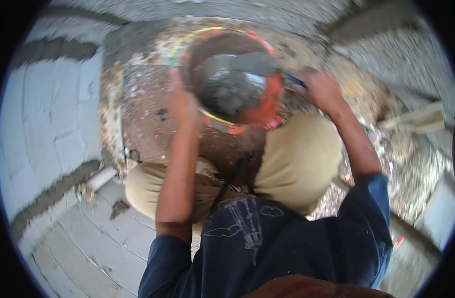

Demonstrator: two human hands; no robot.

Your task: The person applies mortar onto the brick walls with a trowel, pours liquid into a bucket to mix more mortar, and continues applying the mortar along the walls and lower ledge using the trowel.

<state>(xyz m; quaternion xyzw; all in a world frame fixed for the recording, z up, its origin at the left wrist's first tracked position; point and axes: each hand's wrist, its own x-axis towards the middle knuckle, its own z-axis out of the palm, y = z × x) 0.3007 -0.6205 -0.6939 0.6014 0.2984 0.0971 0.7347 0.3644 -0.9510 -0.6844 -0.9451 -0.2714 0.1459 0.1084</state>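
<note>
An orange-red bucket [273, 105] with a yellowish rim is in front of my knees, its mouth turned toward me. Wet grey mortar [226, 97] lies inside it. My left hand [185, 104] is closed on the bucket's left rim, blurred by motion. On the other side, my right hand [323, 90] grips the dark handle of a trowel [259, 63]. The trowel's grey, mortar-coated blade reaches over the rim into the bucket's mouth.
A brown, debris-specked board [145, 107] lies under the bucket. Light block walls with grey mortar joints [51, 107] rise at the left. Rough walling [396, 49] stands at the upper right. A piece of wood [416, 118] lies to the right, near rubble.
</note>
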